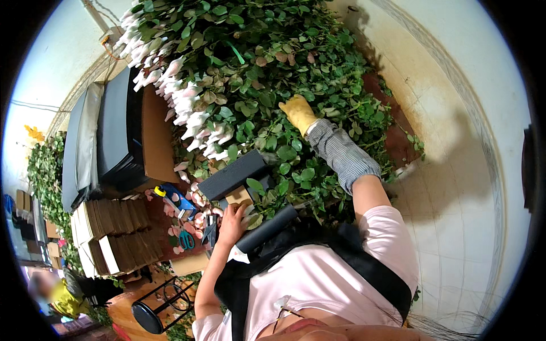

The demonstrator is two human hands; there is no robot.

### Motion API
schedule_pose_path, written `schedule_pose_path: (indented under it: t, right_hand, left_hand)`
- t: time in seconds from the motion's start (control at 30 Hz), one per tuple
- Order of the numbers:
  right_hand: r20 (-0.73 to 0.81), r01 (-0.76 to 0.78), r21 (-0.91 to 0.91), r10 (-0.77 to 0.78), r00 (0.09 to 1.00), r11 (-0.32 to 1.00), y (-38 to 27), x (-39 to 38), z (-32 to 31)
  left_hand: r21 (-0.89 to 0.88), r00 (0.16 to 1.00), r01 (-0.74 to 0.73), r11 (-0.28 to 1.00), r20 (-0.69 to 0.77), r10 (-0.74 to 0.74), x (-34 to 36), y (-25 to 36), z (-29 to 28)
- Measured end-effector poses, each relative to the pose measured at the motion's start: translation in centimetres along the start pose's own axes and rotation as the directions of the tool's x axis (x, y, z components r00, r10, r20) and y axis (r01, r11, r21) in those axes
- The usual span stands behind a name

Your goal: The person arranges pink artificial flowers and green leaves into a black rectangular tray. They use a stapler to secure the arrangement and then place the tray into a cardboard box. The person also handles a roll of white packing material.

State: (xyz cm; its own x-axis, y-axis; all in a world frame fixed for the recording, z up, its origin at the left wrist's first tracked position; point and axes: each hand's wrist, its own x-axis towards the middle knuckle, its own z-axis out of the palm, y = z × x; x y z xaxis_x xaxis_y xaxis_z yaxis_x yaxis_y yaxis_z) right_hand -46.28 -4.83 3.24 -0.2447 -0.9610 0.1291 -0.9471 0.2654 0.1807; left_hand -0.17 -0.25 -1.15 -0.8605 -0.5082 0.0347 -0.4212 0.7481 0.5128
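1. Far left of the left hand: a second mass of foliage (46,176), with green leaves and a small yellow patch at its top.
2. Left of and beyond the left hand: a large stack of dark sheets (116,122). A pale, crinkled wrap lies along its left part; a flat brown cardboard panel (157,136) stands against its right side. Sheet edges show in thin layers at the near corner.
3. Left of the left hand: bundles of folded cardboard (116,227), brown and matt, in two adjoining rows.
4. Lower left of the left hand: a stool (147,317) with a round black seat and thin black legs.
5. Just left of the left hand: a blue tool (177,200) with a yellow part, and teal-handled scissors (186,240), both among loose pink petals (173,232).
6. Left hand (230,224): bare, fingers bent, at the near edge of a small brown card piece (239,196). Whether the fingers grip the card cannot be told.
7. Just beyond the left hand: a ribbed black block (233,173), straight-sided. Just right of the hand: a smooth dark cylinder (267,229).
8. Between and beyond both hands: leafy stems (256,74) in a deep heap. Their heads, in white sleeves (190,111), point left, away from the right hand.
9. Right hand (297,115): yellow glove, grey knitted oversleeve (342,152); fingers curled down onto the leafy stems. Any hold is hidden.
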Motion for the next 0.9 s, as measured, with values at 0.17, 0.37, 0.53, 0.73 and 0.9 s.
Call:
schedule_pose_path:
  t: [0.17,0.37,0.53,0.73,0.9]
  right_hand:
    - [-0.646,-0.062,0.027,0.065,0.760,0.998,2.4,-1.5,-12.0]
    - [-0.557,0.393,0.114,-0.269,0.786,0.913,3.6,-9.8,-17.8]
    - [0.309,0.331,-0.007,-0.313,0.898,0.944,-3.1,-17.1,-9.4]
    - [0.248,0.118,0.142,-0.151,0.957,0.983,-5.4,-23.1,-0.8]
    - [0.317,-0.023,0.566,-0.192,0.929,0.824,-3.8,-23.8,0.9]
  left_hand:
    - [-0.141,1.000,0.004,0.990,-0.009,-0.005,-0.7,-0.6,0.9]
    - [-0.187,0.999,-0.024,0.982,0.025,0.029,-0.4,0.4,0.3]
    - [-0.202,1.000,-0.001,0.979,0.006,0.002,-0.4,0.4,0.0]
    - [0.221,0.996,-0.081,0.972,-0.021,0.088,0.5,2.8,-2.7]
    - [0.022,1.000,-0.005,1.000,-0.004,0.005,0.4,0.8,-0.8]
